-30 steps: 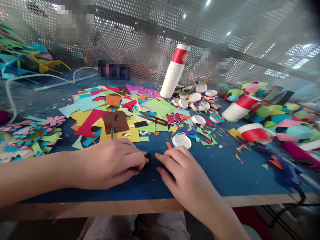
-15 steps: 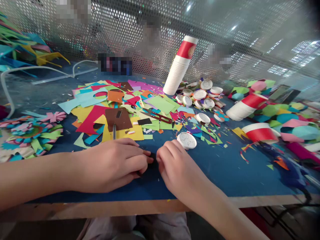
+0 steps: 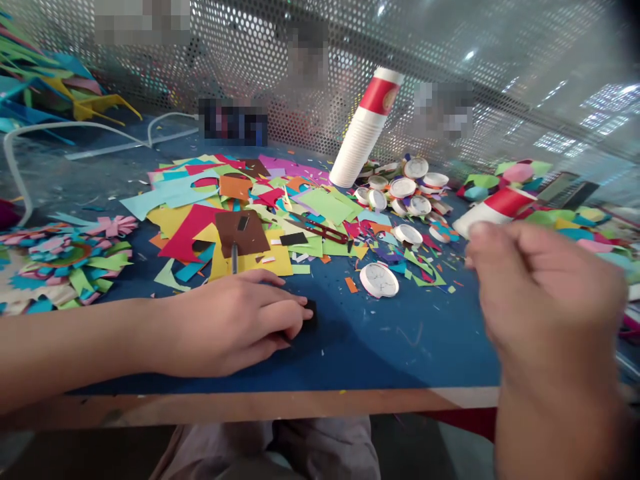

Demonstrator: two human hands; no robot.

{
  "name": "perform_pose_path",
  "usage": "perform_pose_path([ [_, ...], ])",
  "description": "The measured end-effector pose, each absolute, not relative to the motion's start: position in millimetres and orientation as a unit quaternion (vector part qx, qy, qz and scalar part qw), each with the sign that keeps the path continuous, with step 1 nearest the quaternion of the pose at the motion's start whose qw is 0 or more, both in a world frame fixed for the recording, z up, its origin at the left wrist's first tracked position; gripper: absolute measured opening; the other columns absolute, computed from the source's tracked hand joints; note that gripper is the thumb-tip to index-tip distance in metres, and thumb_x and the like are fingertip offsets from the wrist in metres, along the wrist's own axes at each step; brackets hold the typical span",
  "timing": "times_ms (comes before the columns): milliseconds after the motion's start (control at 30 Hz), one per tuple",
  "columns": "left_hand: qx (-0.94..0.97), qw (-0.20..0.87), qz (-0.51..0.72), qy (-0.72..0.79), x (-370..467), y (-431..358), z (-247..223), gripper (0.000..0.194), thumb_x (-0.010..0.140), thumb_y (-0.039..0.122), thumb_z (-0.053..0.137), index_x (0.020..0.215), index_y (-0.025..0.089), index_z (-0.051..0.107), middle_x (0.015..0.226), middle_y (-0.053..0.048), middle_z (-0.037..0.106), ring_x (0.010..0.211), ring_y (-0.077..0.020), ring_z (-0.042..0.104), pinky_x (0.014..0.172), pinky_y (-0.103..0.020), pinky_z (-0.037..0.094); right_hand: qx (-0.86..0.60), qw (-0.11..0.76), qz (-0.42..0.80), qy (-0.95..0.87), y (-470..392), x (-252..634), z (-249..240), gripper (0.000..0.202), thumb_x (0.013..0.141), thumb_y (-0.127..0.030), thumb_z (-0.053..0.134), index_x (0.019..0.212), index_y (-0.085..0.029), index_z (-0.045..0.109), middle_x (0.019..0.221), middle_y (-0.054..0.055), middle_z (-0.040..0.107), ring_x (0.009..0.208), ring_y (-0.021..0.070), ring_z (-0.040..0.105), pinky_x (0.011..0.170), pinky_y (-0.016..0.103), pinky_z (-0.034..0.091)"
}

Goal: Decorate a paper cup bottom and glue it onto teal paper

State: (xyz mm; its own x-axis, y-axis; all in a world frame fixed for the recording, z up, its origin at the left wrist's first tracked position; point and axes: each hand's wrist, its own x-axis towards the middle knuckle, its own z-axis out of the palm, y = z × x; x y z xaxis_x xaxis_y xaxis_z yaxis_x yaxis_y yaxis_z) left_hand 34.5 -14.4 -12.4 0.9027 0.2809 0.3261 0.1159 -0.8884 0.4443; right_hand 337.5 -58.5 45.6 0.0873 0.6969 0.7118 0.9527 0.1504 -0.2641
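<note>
One blue table (image 3: 360, 347) | scraps of cut paper (image 3: 175, 193) | perforated metal screen (image 3: 235, 47)

I see a blue table top (image 3: 430, 347), a red and white cup stack (image 3: 357, 133), a brown square (image 3: 243, 233), a yellow sheet (image 3: 277, 262), and white lids (image 3: 379, 280) with thin dark lines.

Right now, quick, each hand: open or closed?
Left hand: fingers curled, touching a small black piece; grip can't be told.
Right hand: raised, closed; whether it holds anything can't be told.
</note>
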Motion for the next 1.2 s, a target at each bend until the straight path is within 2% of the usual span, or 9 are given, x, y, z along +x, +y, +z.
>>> perform_pose_path([
  [67, 0.936, 0.269, 0.184, 0.138, 34, -15, -7, 0.008, 0.099, 0.02, 0.045, 0.093, 0.023, 0.048, 0.126, -0.003, 0.07, 0.123, -0.0194, 0.063, 0.103, -0.034, 0.048, -0.626, 0.29, -0.311, -0.653, -51, 345, 53, 0.015, 0.083, -0.022, 0.069, 0.095, -0.014, 0.069, 0.088, 0.013, 0.066, 0.096, 0.0308, 0.062, 0.087, 0.047, 0.049],
  [100, 0.923, 0.301, 0.177, 0.16, 33, -15, -4, 0.007, 0.099, 0.022, 0.046, 0.092, 0.024, 0.047, 0.128, -0.003, 0.069, 0.124, -0.0188, 0.062, 0.099, -0.031, 0.051, -0.615, 0.265, -0.339, -0.661, -51, 343, 53, 0.037, 0.08, -0.021, 0.072, 0.115, -0.009, 0.066, 0.111, 0.021, 0.065, 0.116, 0.0381, 0.057, 0.099, 0.056, 0.043],
  [167, 0.897, 0.351, 0.175, 0.205, 32, -14, 4, 0.007, 0.1, 0.025, 0.048, 0.093, 0.024, 0.047, 0.128, -0.004, 0.068, 0.124, -0.0173, 0.062, 0.09, -0.024, 0.055, -0.531, 0.277, -0.285, -0.748, -58, 330, 48, 0.043, 0.086, -0.017, 0.067, 0.128, -0.008, 0.061, 0.128, 0.024, 0.061, 0.122, 0.0349, 0.055, 0.104, 0.053, 0.044],
  [267, 0.898, 0.343, 0.185, 0.204, 29, -14, 13, 0.004, 0.098, 0.023, 0.051, 0.094, 0.024, 0.049, 0.121, -0.003, 0.07, 0.117, -0.017, 0.066, 0.088, -0.024, 0.055, -0.424, 0.274, -0.102, -0.857, -83, 299, 28, 0.013, 0.087, -0.015, 0.066, 0.098, -0.018, 0.071, 0.105, 0.008, 0.072, 0.111, 0.0239, 0.061, 0.101, 0.042, 0.05],
  [400, 0.947, 0.262, 0.155, 0.106, 31, -17, 11, 0.009, 0.095, 0.017, 0.05, 0.093, 0.023, 0.056, 0.112, -0.005, 0.072, 0.12, -0.023, 0.063, 0.1, -0.034, 0.051, -0.445, 0.23, 0.039, -0.865, -108, 273, 3, 0.019, 0.088, -0.014, 0.059, 0.099, -0.02, 0.074, 0.103, 0.006, 0.071, 0.112, 0.0247, 0.057, 0.097, 0.043, 0.054],
  [567, 0.953, 0.219, 0.161, 0.134, 33, -16, 0, 0.012, 0.099, 0.022, 0.043, 0.094, 0.022, 0.054, 0.116, -0.007, 0.07, 0.109, -0.0236, 0.066, 0.088, -0.034, 0.053, -0.463, 0.21, 0.048, -0.86, -102, 272, -5, 0.035, 0.089, -0.015, 0.055, 0.12, -0.015, 0.069, 0.111, 0.012, 0.065, 0.114, 0.0276, 0.053, 0.102, 0.052, 0.051],
  [700, 0.943, 0.205, 0.165, 0.202, 33, -7, -5, 0.01, 0.099, 0.026, 0.043, 0.102, 0.023, 0.053, 0.122, -0.007, 0.069, 0.1, -0.022, 0.067, 0.08, -0.032, 0.051, -0.477, 0.238, 0.032, -0.845, -95, 275, -7, 0.041, 0.09, -0.016, 0.053, 0.128, -0.007, 0.062, 0.116, 0.015, 0.063, 0.116, 0.0275, 0.052, 0.104, 0.05, 0.05],
  [1000, 0.949, 0.169, 0.185, 0.191, 36, -7, -12, 0.01, 0.1, 0.027, 0.043, 0.102, 0.022, 0.052, 0.121, -0.008, 0.069, 0.102, -0.0228, 0.067, 0.079, -0.031, 0.051, -0.494, 0.205, 0.014, -0.845, -98, 271, -11, 0.036, 0.091, -0.023, 0.055, 0.123, -0.013, 0.068, 0.124, 0.015, 0.063, 0.125, 0.0323, 0.049, 0.104, 0.057, 0.049],
  [1200, 0.945, 0.211, 0.18, 0.175, 34, -10, -9, 0.012, 0.099, 0.023, 0.043, 0.107, 0.022, 0.053, 0.119, -0.008, 0.07, 0.102, -0.0207, 0.067, 0.082, -0.029, 0.051, -0.483, 0.242, 0.0, -0.842, -95, 270, -9, 0.017, 0.09, -0.015, 0.056, 0.097, -0.016, 0.072, 0.109, 0.013, 0.07, 0.113, 0.0281, 0.059, 0.101, 0.052, 0.053],
])
